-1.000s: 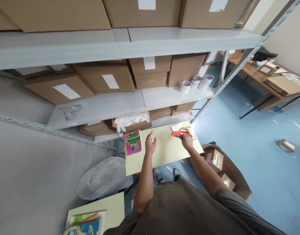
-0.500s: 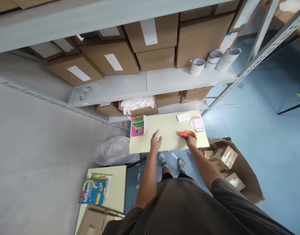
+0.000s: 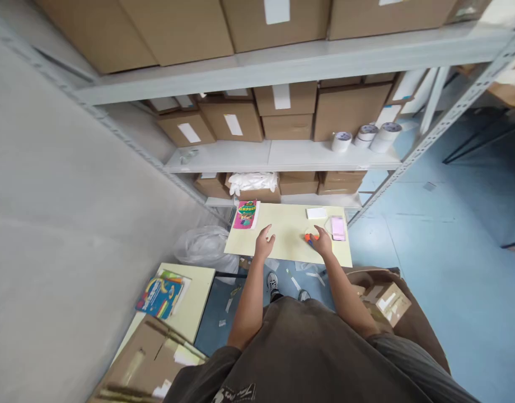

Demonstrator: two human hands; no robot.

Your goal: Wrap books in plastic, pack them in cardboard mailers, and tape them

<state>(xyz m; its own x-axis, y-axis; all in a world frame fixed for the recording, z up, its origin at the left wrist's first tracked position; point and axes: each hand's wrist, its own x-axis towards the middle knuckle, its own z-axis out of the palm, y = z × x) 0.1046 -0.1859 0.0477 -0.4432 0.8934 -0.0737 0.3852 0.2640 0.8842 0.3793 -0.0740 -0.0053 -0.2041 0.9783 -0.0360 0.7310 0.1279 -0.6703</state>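
Note:
My left hand (image 3: 264,244) is held over the pale yellow table (image 3: 282,252), fingers apart and holding nothing. My right hand (image 3: 322,242) is above the table's right half, with thumb and fingers spread. Beneath it lies an orange and blue tool (image 3: 308,238), perhaps a tape dispenser, mostly hidden by the hand. A pink picture book (image 3: 246,215) rests at the table's left end. Toward the back right sit a small white box (image 3: 317,213) and a pink pad (image 3: 338,228) in a clear holder.
Shelving with cardboard boxes (image 3: 289,112) rises behind the table; tape rolls (image 3: 342,141) stand on its middle shelf. On the right is a large open carton (image 3: 425,330) holding smaller boxes. A side table (image 3: 199,280) at left carries a blue book (image 3: 160,296). A plastic bag (image 3: 205,246) lies nearby.
My right hand has let go of the orange tool, and its fingers have opened over it. The left hand stays open. The view has tilted up, showing more of the upper shelf.

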